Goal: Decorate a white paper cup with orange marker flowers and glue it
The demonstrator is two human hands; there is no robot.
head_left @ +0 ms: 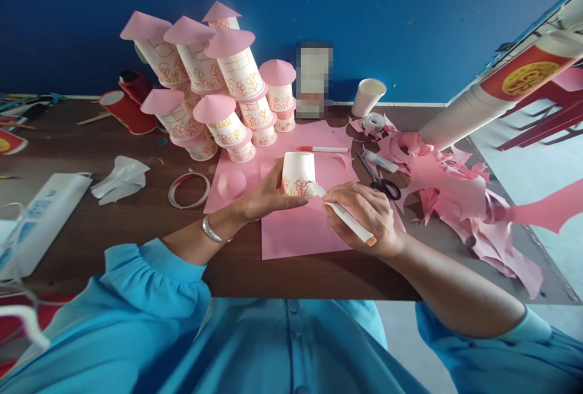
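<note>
1. The left hand [268,193] grips a white paper cup [298,166], its thumb along the cup's lower end; orange-red flowers are drawn around that lower part.
2. The right hand [371,218] is closed around a white marker [350,222] with an orange end, its tip at the cup's lower right side; whether it touches is too small to tell.
3. The cup is held above pink paper sheets [291,239], between the middle of the table [237,275] and its near edge.
4. On the sheets, beyond the cup, lies a red-capped marker [325,149]; a small pink paper cone [232,185] sits on their left part.
5. Just right of the right hand lie black-handled scissors [388,187], with a small white bottle [381,161] beside them.
6. Pink paper scraps [455,184] heap toward the table's right edge, some hanging past it; a long stack of paper cups [455,116] slants behind them.
7. Near the back edge stand flower-drawn cup towers [239,75] with pink cone roofs, left of centre, and a plain white cup [364,99], right of centre.
8. Left of the sheets lie a tape ring [172,192] and a crumpled white sheet [121,178]; a power strip [48,224] lies farther left.
</note>
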